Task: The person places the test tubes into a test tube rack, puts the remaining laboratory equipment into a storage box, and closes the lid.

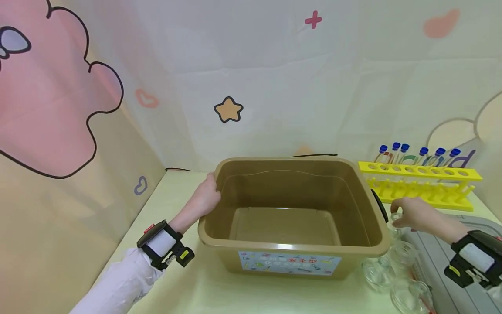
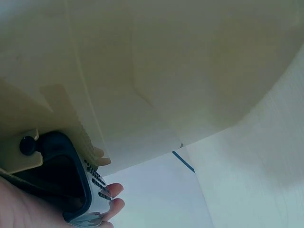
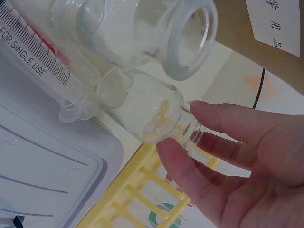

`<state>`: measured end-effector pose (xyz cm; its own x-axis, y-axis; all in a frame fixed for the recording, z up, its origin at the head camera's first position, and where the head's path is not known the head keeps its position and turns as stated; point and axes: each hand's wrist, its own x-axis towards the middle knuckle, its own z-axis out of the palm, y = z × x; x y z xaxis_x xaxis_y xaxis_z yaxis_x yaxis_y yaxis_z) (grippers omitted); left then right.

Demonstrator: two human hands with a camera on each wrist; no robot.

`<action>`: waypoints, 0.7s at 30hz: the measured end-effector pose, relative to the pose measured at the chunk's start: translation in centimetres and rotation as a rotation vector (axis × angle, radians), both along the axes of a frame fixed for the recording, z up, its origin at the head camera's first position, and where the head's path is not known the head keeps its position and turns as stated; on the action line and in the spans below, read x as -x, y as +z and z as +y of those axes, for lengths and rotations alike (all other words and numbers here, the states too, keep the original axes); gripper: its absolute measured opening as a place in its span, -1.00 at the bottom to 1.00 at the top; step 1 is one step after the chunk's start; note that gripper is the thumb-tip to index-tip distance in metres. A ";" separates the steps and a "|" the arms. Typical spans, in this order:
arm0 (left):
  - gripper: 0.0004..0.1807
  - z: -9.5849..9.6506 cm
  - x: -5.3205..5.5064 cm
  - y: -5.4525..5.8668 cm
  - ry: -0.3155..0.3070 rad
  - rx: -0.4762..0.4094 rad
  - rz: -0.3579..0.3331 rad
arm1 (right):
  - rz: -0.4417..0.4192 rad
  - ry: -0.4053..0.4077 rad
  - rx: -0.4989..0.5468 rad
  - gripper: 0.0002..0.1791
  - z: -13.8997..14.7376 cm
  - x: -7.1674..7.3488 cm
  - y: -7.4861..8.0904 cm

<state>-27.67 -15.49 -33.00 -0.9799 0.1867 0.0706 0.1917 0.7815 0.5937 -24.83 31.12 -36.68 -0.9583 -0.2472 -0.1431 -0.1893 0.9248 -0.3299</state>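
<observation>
Glass bottle [image 3: 142,107]: pinched at neck between thumb and fingers of right hand [image 1: 419,215]. Brown tub [image 1: 290,249] left of it, far end gripped by left hand [image 1: 203,197]. Yellow rack [image 1: 419,171] beyond right hand; glass jars [image 1: 409,294] nearer.

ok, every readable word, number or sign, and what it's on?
"FOR SINGLE USE": syringe.
"安全型": blue label on bin; rest blurred.
"用品": bin's white label; character above partly cut off.
"+": backdrop.
"d": backdrop; neighbouring letters partly hidden.
Red marks on wristbands: too small.
</observation>
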 end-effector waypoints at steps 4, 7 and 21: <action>-0.51 0.2 0.0 0.0 -0.006 0.000 0.002 | 0.022 0.007 0.005 -0.74 0.2 -0.2 -0.2; -0.51 0.3 0.1 0.0 -0.012 0.008 0.006 | 0.050 0.031 -0.002 -0.76 0.5 -0.3 -0.4; -0.52 0.2 0.2 0.1 -0.006 0.004 -0.003 | 0.123 -0.001 0.038 -0.74 1.7 -0.2 1.3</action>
<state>-27.88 -15.34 -32.95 -0.9790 0.1926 0.0669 0.1944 0.7829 0.5910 -24.62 32.84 -35.41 -0.9683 -0.2495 -0.0149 -0.2298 0.9122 -0.3392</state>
